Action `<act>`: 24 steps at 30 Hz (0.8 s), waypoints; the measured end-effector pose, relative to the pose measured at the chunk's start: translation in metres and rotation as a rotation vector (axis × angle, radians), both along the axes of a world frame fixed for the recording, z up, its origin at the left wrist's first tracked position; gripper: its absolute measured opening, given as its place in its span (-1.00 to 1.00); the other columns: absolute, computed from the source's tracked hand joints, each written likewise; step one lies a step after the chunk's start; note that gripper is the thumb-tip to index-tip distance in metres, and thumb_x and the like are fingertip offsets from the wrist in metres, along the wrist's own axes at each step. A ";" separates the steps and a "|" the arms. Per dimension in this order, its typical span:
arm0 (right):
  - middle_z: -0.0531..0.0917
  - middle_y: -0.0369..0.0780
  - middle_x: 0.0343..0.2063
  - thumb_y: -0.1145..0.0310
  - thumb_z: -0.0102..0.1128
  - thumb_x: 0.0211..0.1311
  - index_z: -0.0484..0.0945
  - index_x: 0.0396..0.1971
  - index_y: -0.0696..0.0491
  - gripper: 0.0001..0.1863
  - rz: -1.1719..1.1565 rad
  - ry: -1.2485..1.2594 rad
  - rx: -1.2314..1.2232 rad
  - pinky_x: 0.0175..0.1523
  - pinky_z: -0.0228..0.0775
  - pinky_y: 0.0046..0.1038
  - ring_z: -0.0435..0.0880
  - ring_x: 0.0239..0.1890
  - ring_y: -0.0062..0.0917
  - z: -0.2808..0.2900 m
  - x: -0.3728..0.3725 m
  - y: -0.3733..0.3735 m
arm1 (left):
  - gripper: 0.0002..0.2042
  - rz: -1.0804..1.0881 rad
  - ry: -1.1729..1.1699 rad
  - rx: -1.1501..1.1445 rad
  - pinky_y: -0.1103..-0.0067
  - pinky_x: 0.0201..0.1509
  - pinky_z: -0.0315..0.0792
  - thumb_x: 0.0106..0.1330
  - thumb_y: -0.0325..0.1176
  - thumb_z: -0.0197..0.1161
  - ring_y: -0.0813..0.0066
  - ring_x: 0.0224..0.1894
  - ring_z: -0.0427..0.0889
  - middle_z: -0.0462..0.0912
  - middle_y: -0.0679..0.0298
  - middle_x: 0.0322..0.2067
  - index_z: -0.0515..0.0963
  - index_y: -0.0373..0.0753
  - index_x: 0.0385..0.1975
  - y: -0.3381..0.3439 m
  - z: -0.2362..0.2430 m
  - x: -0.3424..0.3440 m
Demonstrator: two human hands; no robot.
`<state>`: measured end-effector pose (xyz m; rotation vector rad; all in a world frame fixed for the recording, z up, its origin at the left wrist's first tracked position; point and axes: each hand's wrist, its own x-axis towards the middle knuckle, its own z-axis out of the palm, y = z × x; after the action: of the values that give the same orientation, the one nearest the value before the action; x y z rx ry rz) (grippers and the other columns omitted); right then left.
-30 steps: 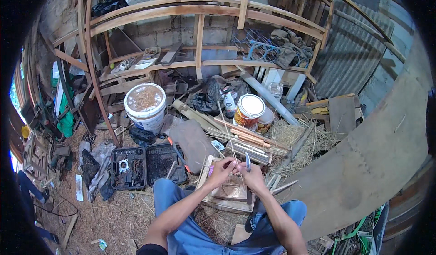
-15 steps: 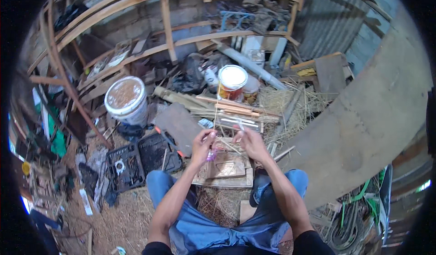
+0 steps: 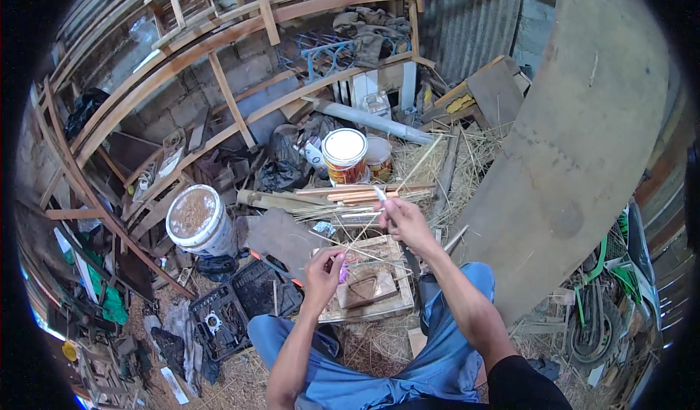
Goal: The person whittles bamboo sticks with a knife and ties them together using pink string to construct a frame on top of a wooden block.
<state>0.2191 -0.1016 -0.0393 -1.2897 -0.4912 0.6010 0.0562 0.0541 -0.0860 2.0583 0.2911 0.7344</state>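
Observation:
My left hand (image 3: 324, 273) is closed, thumb against fingers, pinching a thin bamboo strip (image 3: 421, 163) that slants up and away to the right. Up and to the right of it, my right hand (image 3: 405, 224) is closed around a small knife (image 3: 379, 193), its pale blade pointing away from me. The knife's handle is hidden in my fingers. Below the hands, a wooden block (image 3: 372, 298) with a triangular outline on top rests on a low wooden board (image 3: 364, 314) between my knees. Something purple (image 3: 343, 273) shows beside my left fingers.
Beyond the board lies a pile of bamboo and wood strips (image 3: 343, 195). Paint buckets (image 3: 345, 147) stand behind it, a sawdust-topped bucket (image 3: 198, 217) to the left. An open black tool case (image 3: 233, 304) lies at left; a large leaning sheet (image 3: 554, 184) fills the right.
The bamboo strip has swung from nearly upright to slanting right. My right hand has moved farther from my left hand with the knife. The whole view has shifted.

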 end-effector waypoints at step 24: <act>0.47 -0.36 -0.62 0.22 0.03 0.33 0.50 -0.23 0.27 -0.65 0.217 0.109 -0.122 -0.67 -0.06 -0.76 0.16 -0.73 -0.84 0.020 0.031 -0.024 | -0.87 -0.530 0.372 -1.196 0.81 -0.71 -0.08 0.32 -0.36 0.12 0.85 -0.71 0.13 0.41 0.49 -0.59 0.49 -0.29 -0.29 0.020 0.000 -0.016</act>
<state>0.2501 -0.1258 -0.0192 -1.3200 -0.5140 0.8903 0.0405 0.0739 -0.0860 1.0020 0.2714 -0.1838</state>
